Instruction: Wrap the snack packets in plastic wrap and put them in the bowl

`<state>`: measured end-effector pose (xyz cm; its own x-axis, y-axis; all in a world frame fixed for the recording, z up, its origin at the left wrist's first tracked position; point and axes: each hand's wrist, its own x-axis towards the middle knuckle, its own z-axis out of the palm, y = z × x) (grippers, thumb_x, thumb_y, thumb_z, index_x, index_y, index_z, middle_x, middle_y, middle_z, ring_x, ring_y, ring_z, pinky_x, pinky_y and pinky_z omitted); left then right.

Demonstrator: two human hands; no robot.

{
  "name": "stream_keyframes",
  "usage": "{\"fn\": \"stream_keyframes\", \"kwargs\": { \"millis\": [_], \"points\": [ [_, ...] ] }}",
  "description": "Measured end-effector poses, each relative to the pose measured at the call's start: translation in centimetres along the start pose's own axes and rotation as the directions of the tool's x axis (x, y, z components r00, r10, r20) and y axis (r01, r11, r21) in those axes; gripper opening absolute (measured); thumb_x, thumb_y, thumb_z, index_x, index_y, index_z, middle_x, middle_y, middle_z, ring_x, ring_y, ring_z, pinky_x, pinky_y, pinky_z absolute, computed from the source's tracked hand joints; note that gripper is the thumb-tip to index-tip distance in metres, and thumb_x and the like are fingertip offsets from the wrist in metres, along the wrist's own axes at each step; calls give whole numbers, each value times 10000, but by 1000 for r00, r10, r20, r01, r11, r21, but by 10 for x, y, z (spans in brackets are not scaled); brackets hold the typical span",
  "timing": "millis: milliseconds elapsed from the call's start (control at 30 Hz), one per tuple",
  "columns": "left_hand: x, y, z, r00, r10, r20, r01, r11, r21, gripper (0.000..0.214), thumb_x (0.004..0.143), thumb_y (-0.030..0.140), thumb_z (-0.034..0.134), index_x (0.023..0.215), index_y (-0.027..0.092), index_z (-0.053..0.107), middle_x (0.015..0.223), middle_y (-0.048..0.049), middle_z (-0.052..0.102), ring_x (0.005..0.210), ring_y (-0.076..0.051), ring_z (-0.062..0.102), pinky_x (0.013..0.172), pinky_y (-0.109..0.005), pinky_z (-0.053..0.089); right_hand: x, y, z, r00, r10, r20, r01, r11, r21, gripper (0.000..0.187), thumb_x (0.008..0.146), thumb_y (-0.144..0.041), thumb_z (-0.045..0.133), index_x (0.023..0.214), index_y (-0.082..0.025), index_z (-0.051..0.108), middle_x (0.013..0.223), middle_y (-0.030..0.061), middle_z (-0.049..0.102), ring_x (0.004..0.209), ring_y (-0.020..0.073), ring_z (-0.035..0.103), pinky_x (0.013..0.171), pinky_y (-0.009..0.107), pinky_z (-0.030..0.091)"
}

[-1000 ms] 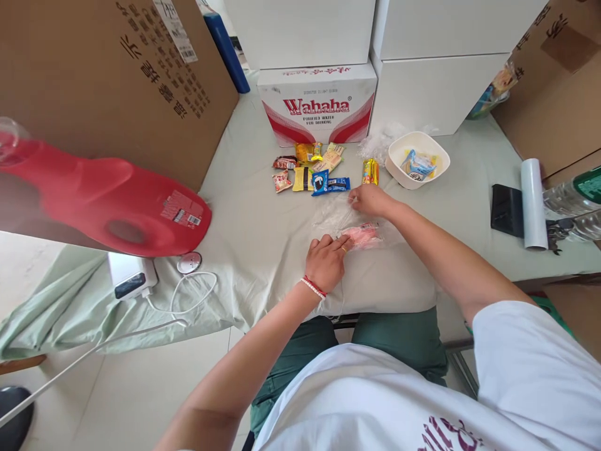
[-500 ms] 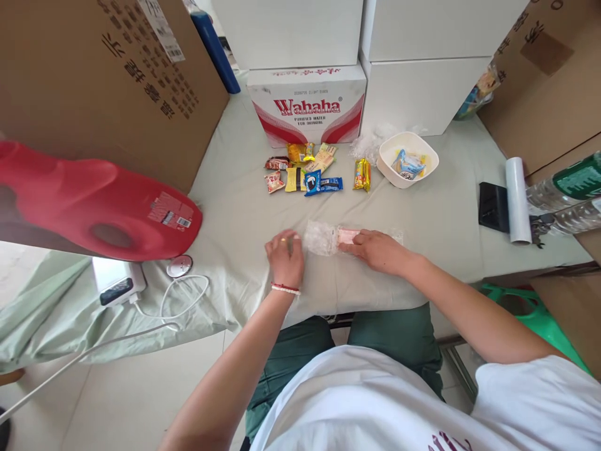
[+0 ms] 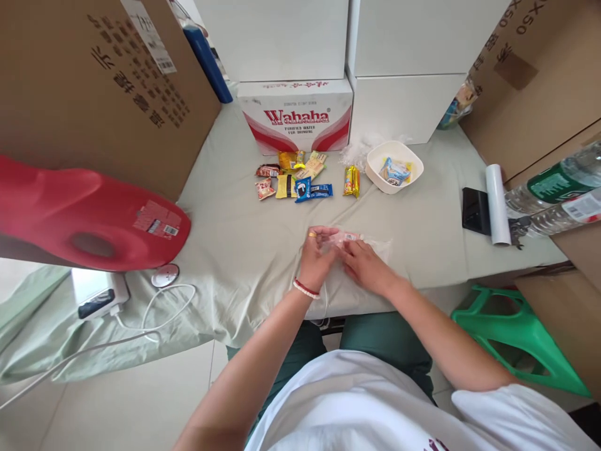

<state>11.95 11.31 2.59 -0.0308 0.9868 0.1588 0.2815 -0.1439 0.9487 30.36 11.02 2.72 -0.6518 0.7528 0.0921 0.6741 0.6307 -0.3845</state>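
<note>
My left hand (image 3: 315,258) and my right hand (image 3: 364,266) meet over a clear plastic bag (image 3: 375,245) lying on the pale green cloth near the table's front edge. A pink snack packet (image 3: 346,237) sits inside the bag. Both hands have their fingers curled onto the bag, pinching it close to the packet. A gold ring shows on my left hand and a red and white bracelet on that wrist.
Several small snack packets (image 3: 295,181) lie behind, with a yellow one (image 3: 350,180) beside a white bowl (image 3: 394,166) holding more. A Wahaha box (image 3: 295,117) stands at the back. A red jug (image 3: 89,210), a power bank (image 3: 96,299), a white roll (image 3: 496,203) and a green stool (image 3: 516,332) flank me.
My left hand slid right and my right hand drew in, so both now pinch the bag together at its left end. The view drifted right.
</note>
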Motion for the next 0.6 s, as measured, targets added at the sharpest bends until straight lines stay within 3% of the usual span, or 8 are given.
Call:
{"fn": "stream_keyframes", "kwargs": {
  "millis": [100,233,267,333,400,433,500,600],
  "points": [
    [-17,-2,12,950,200,241,-265,923,279,476,1006,382,546,1446,201,519,1512,-154,623,1462,-281,543,1221,-493,425,-26,-5,18,989,-5,-147,26,989,147,399,1019,-234,546,1401,-173,643,1386,205,608,1397,340,484,1113,560,475],
    [-35,-14,20,868,253,427,-473,685,555,595,1074,416,409,1600,139,413,1697,-162,403,1624,-290,289,1332,-517,236,-53,-11,14,964,126,-234,-46,947,319,290,1020,-252,499,1154,-281,755,1203,127,717,1301,317,600,1082,575,521],
    [-38,-16,21,865,250,435,-483,651,586,619,1080,410,392,1629,127,365,1716,-161,364,1634,-281,263,1337,-507,226,-57,-11,9,934,226,-278,-124,932,341,294,1030,-266,478,1104,-294,761,1141,118,726,1229,308,638,1059,561,538],
    [-41,-20,22,862,243,445,-493,608,623,660,1074,397,398,1665,123,293,1739,-153,309,1644,-268,228,1341,-493,217,-58,-6,0,794,446,-413,-327,886,328,314,1045,-318,447,1122,-284,750,1138,141,704,1181,312,640,1054,555,535],
    [-42,-21,23,858,241,454,-501,588,635,702,1058,387,426,1685,131,242,1754,-144,271,1649,-265,211,1343,-490,213,-54,4,-7,641,563,-521,-518,819,247,350,1020,-396,498,1247,-232,708,1284,209,630,1302,369,547,1095,612,478],
    [-42,-22,23,858,240,454,-501,585,638,716,1051,381,435,1691,138,225,1757,-139,261,1649,-265,209,1343,-490,213,-51,9,-8,611,588,-531,-588,786,194,403,988,-429,546,1292,-202,682,1356,241,582,1365,406,482,1106,648,446],
    [-42,-22,23,861,240,448,-496,587,640,724,1047,377,440,1695,146,216,1756,-136,268,1648,-266,214,1342,-492,215,-47,19,-11,639,625,-449,-656,747,106,439,926,-446,615,1271,-178,669,1423,261,536,1399,443,430,1093,667,428],
    [-41,-22,23,862,243,444,-495,592,636,709,1045,377,442,1688,150,246,1747,-136,292,1644,-265,231,1341,-490,221,-40,21,-20,701,660,-270,-654,746,124,236,929,-395,571,1041,-214,673,1206,179,668,1143,348,613,973,502,513]
  ]
}}
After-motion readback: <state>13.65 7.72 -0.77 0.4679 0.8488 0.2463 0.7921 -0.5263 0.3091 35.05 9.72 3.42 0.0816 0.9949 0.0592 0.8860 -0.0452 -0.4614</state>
